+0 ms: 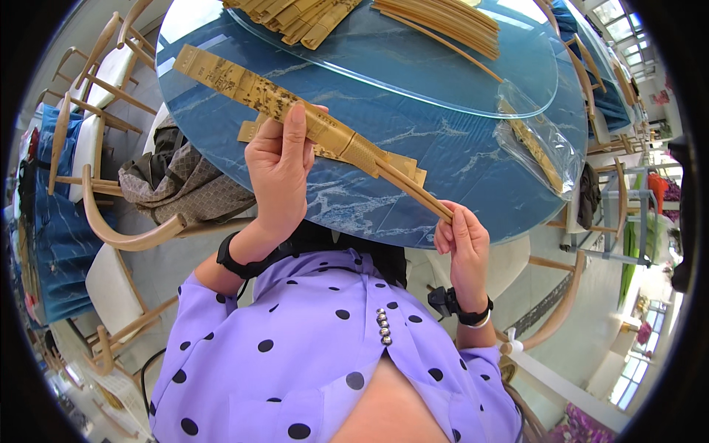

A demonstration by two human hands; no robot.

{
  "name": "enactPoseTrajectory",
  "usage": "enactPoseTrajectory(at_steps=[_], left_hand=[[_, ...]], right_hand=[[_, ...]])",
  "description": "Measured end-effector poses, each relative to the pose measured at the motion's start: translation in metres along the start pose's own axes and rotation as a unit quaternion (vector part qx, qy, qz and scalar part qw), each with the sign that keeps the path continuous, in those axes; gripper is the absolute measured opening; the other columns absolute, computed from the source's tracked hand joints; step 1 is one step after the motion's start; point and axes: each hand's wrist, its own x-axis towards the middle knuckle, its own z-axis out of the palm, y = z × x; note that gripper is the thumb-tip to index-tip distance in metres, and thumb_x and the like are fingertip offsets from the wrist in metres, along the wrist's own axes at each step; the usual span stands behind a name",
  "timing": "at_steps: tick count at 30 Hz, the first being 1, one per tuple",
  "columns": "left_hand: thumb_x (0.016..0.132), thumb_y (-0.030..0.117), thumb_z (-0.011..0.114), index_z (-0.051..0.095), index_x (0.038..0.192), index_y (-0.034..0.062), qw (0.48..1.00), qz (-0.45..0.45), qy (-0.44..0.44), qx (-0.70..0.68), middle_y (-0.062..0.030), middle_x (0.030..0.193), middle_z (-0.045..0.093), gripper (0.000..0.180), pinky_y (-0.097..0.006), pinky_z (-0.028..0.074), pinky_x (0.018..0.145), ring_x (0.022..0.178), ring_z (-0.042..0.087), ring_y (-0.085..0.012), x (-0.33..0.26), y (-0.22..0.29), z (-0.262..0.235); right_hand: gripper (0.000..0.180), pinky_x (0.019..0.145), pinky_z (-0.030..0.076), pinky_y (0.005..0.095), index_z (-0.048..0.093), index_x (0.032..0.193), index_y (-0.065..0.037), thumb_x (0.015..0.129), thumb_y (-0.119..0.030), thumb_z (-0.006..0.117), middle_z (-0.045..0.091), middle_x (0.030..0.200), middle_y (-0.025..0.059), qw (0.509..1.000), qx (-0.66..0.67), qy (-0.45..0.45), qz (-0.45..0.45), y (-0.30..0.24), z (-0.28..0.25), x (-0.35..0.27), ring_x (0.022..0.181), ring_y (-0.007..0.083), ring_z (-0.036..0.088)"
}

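Observation:
My left hand (278,166) pinches a long gold paper chopstick sleeve (225,83) with dark printing, thumb on top, holding it slantwise above the table. A pair of wooden chopsticks (415,192) sticks out of the sleeve's lower right end; how far they reach inside is hidden. The fingers of my right hand (465,240) close round the outer ends of these chopsticks, near the table's front edge. Beneath the held sleeve, more gold sleeves (408,167) lie on the table, partly covered by my left hand.
On the round blue marbled table (354,210) sits a glass turntable (421,77). It carries a pile of gold sleeves (295,21) and a bundle of chopsticks (450,29). A clear plastic bag (543,140) lies at right. Chairs surround the table; a patterned bag (177,181) rests on one.

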Motion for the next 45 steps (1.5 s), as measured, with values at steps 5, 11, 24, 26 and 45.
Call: enactPoseTrajectory(at_steps=[5,11,24,26,45], left_hand=[[0.107,0.024,0.058,0.07,0.102,-0.0003,0.999,-0.018,-0.03,0.006,-0.0024,0.087,0.069,0.028,-0.019,0.026,0.046,0.053,0.032,0.001,-0.001,0.004,-0.001],[0.108,0.023,0.055,0.069,0.103,-0.0023,0.999,-0.023,-0.038,0.021,-0.0097,0.103,0.073,0.029,-0.019,0.026,0.046,0.051,0.029,0.0011,-0.006,0.002,-0.001],[0.109,0.028,0.054,0.071,0.102,0.0002,0.997,-0.014,-0.07,0.019,-0.002,0.094,0.072,0.033,-0.019,0.025,0.049,0.055,0.032,0.0006,0.001,0.004,-0.001],[0.109,0.028,0.054,0.071,0.102,0.0005,0.997,-0.015,-0.068,0.024,-0.0013,0.094,0.071,0.033,-0.019,0.025,0.049,0.056,0.032,0.0004,-0.002,0.004,0.0],[0.106,0.021,0.059,0.071,0.108,-0.0016,0.999,-0.028,-0.044,0.008,0.0008,0.088,0.07,0.026,-0.018,0.04,0.064,0.07,0.046,-0.0018,-0.003,0.005,0.003]], right_hand=[[0.028,0.055,0.036,0.0225,0.065,0.118,0.006,0.109,-0.015,0.05,0.048,0.072,-0.0014,1.0,0.001,-0.024,0.017,0.004,-0.011,-0.005,0.061,0.0068,0.043],[0.026,0.054,0.035,0.0225,0.066,0.115,0.006,0.108,-0.015,0.052,0.049,0.07,-0.001,1.0,0.006,-0.013,0.015,0.003,-0.007,-0.005,0.06,0.0073,0.043],[0.026,0.053,0.035,0.0218,0.066,0.117,0.006,0.108,-0.014,0.053,0.051,0.071,-0.0008,0.999,-0.037,-0.008,-0.016,-0.001,-0.007,-0.01,0.059,0.0067,0.044],[0.026,0.053,0.035,0.0214,0.065,0.118,0.007,0.108,-0.014,0.052,0.051,0.071,-0.0008,0.999,-0.047,-0.009,-0.019,-0.001,-0.006,-0.012,0.06,0.0063,0.044],[0.026,0.051,0.031,0.0207,0.065,0.118,0.005,0.109,-0.016,0.051,0.046,0.072,-0.0024,0.997,-0.056,0.01,-0.046,-0.006,0.0,-0.007,0.059,0.0053,0.039]])
